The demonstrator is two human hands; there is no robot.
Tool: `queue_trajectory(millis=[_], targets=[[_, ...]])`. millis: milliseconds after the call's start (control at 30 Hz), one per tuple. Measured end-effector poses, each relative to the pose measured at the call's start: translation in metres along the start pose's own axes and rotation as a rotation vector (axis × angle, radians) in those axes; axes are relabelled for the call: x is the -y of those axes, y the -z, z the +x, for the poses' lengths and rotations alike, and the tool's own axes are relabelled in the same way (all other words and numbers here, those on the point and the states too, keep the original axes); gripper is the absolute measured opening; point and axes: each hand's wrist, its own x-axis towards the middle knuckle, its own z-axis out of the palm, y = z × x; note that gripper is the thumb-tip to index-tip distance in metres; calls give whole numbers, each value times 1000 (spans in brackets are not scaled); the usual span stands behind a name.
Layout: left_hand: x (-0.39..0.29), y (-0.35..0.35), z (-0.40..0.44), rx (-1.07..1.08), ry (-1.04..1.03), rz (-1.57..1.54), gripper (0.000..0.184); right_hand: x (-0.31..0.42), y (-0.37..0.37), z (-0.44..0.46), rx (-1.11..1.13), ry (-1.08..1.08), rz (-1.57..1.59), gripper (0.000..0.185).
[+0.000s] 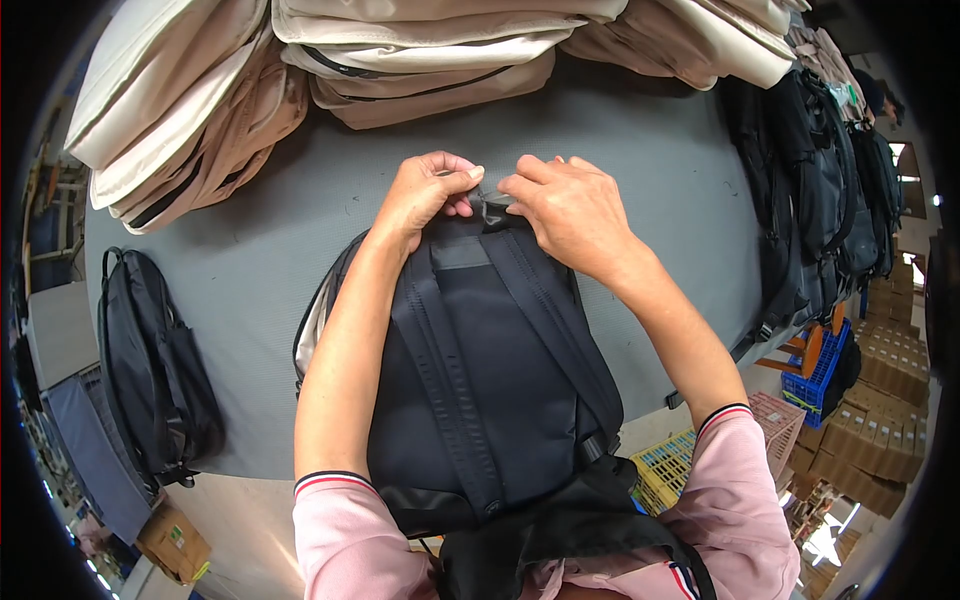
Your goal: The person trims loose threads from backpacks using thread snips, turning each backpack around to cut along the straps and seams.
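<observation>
Head view shows the backpack (pixel 540 430) lying on the grey table (pixel 680 250) near its close edge, back panel and straps (pixel 440 350) up, top end pointing away from the person. It looks light for its bulk, padded and soft, likely to bend and slump rather than break; the smooth cloth may slide a little under the fingers. The straps and the top loop (pixel 488 212) seem the surest holds, with the sides better for shifting the whole body. The left hand (pixel 430 195) has its thumb closed against the forefinger, seemingly pinching the loop, other fingers curled beneath. The right hand (pixel 572 208), palm down, bends its fingers onto the loop from the other side; its underside is hidden, so I cannot tell whether it grips.
</observation>
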Motion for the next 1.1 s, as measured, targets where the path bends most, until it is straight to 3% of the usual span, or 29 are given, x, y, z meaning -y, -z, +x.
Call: queue_trajectory(millis=[167, 267, 367, 567, 867, 967, 1100], targets=[[1, 1, 1, 12, 11, -4, 22, 1, -2, 2, 26, -15, 18, 17], [3, 4, 3, 54, 25, -18, 22, 1, -15, -1, -29, -179, 209, 19], [0, 5, 2, 76, 35, -22, 23, 1, -29, -4, -56, -433, 634, 15], [-2, 5, 2, 76, 58, -35, 25, 3, -8, -4, -35, -188, 205, 19], [-2, 6, 1, 86, 52, -1, 25, -4, -1, 15, 32, 56, 23, 6], [-1, 5, 2, 82, 48, -18, 24, -5, 1, 17, 83, 73, -30, 14], [-2, 5, 0, 82, 46, -34, 24, -8, 8, 11, 190, -118, 352, 16]])
